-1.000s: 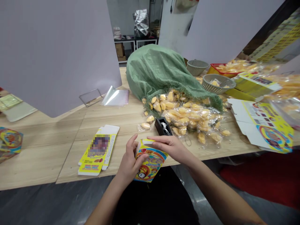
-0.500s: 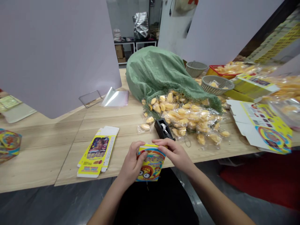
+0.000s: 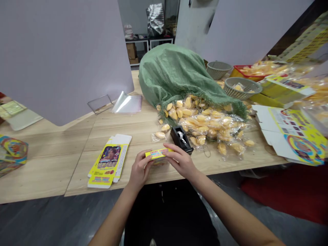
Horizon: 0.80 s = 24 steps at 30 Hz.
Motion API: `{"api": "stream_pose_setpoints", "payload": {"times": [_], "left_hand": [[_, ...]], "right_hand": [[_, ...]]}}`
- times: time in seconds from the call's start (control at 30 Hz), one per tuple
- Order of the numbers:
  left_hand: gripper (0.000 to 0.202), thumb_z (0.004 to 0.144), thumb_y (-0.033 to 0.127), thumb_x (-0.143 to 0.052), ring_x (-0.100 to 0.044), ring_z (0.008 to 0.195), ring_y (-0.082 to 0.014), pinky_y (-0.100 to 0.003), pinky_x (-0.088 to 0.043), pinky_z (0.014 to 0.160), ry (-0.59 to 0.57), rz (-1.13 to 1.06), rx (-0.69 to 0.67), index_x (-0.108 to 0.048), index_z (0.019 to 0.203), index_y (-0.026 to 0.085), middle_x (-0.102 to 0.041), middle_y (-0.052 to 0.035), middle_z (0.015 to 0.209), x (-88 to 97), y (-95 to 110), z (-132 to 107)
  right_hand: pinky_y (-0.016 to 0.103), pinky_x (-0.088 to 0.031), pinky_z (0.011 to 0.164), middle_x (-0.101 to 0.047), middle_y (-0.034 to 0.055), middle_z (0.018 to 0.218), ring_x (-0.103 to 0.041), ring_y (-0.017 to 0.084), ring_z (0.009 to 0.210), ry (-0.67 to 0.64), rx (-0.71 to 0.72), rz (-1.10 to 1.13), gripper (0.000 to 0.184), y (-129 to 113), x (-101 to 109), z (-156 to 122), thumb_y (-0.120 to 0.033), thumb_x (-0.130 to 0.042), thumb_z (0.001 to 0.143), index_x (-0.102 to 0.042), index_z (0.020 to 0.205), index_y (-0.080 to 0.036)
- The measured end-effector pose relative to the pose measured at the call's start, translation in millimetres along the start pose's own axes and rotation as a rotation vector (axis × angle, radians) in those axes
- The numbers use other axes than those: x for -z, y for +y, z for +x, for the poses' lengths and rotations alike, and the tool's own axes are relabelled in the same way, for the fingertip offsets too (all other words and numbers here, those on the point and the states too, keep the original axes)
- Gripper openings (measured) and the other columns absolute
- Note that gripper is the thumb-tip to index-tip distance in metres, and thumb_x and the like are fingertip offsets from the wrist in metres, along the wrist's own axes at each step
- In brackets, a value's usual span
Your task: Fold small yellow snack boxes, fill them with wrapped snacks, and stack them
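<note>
Both my hands grip a small yellow printed carton at the table's front edge. My left hand clasps its left end, my right hand wraps its right end with fingers curled over the top. The carton stands with its narrow yellow side facing up. A black tape dispenser sits just behind my right hand. Behind that, yellow sweets in clear packets spill from a green woven sack.
A flat unfolded yellow carton lies left of my hands. Clear film and a metal frame lie at the back. Two grey baskets, flat printed carton sheets and sweets fill the right. A colourful box sits far left.
The carton has turned from showing its colourful face to showing its narrow yellow side, and both hands have lifted it onto the table edge. The camera view has shifted slightly.
</note>
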<state>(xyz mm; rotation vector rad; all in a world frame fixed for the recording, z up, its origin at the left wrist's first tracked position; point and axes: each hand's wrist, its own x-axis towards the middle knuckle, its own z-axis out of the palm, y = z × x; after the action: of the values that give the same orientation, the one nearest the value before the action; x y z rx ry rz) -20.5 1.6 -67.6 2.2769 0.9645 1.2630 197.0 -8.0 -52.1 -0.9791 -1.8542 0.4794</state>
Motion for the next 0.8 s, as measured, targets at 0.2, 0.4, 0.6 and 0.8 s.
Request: {"api": "stream_pose_setpoints", "payload": {"times": [0.2,0.4,0.6,0.8], "left_hand": [[0.046,0.087,0.003,-0.050,-0.053,0.116,-0.0186,-0.037,-0.051,0.089,-0.022,0.075,-0.070,-0.041,0.123,0.031,-0.048,-0.0078,0.129,3.6,4.8,1.2],[0.027,0.084,0.015,-0.062,-0.056,0.102,-0.0195,-0.037,-0.051,0.085,-0.013,0.034,0.095,-0.047,0.105,0.021,-0.056,-0.0071,0.107,4.6,15.6,18.8],[0.023,0.087,0.016,-0.058,-0.052,0.097,-0.0188,-0.034,-0.049,0.084,0.091,0.187,0.079,-0.054,0.109,0.019,-0.053,-0.0060,0.100,-15.8,27.4,34.9],[0.026,0.087,0.015,-0.057,-0.053,0.096,-0.0177,-0.033,-0.051,0.082,0.072,0.196,0.078,-0.056,0.112,0.020,-0.049,-0.0063,0.103,-29.7,21.2,32.9]], "right_hand": [[0.045,-0.042,0.105,-0.046,0.0120,0.142,-0.044,0.025,0.130,-0.029,-0.048,-0.126,0.043,-6.2,11.2,-25.4,-0.015,-0.052,0.089,-0.053,0.131,-0.024],[0.037,-0.053,0.082,-0.060,0.0097,0.110,-0.057,0.023,0.102,0.573,-1.029,0.150,0.031,30.3,41.3,-52.4,-0.043,-0.056,0.083,-0.060,0.103,-0.020],[0.030,-0.054,0.059,-0.068,0.0067,0.085,-0.060,0.020,0.079,0.285,-1.320,0.456,0.024,59.3,60.0,-19.0,-0.042,-0.071,0.067,-0.067,0.072,-0.019],[0.033,-0.055,0.063,-0.066,0.0073,0.087,-0.060,0.022,0.084,0.455,-1.218,0.481,0.027,50.3,38.1,-21.7,-0.045,-0.068,0.066,-0.065,0.072,-0.018]]}}
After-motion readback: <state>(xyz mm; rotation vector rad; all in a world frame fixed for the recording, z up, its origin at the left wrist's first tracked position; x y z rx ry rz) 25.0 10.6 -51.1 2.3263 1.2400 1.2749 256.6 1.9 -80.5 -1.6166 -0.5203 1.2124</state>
